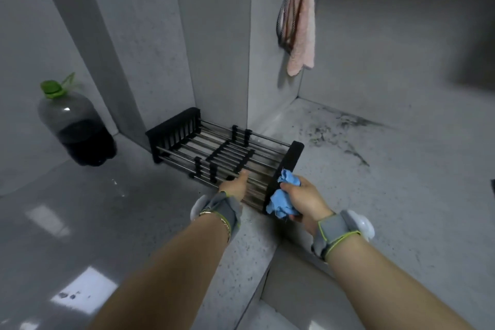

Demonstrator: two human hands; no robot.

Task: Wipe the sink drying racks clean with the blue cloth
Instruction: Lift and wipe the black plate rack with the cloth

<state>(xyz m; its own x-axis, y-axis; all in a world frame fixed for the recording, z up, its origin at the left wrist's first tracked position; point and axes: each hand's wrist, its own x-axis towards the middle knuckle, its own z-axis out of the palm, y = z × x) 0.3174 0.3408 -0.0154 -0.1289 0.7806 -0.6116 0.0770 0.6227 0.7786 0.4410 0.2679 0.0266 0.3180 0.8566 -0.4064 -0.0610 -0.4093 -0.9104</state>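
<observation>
Two hands: left [235, 186] holds drying rack [227, 148], right [304, 199] grips blue cloth [280, 204].

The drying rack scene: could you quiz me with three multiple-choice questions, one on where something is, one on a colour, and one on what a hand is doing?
1. Where does the big bottle stand?
A. To the left of the drying rack
B. On top of the rack
C. Hanging on the wall

2. What colour is the towel hanging on the wall?
A. Green
B. Pink
C. Black

3. What is the right hand doing?
A. Lying flat and empty
B. Lifting the bottle
C. Gripping the blue cloth

Answers:
1. A, since the bottle stands on the surface left of the rack, apart from it.
2. B, since the towel at the upper right is pale pink.
3. C, since the fingers are curled round the bunched cloth at the rack's black right end.
</observation>
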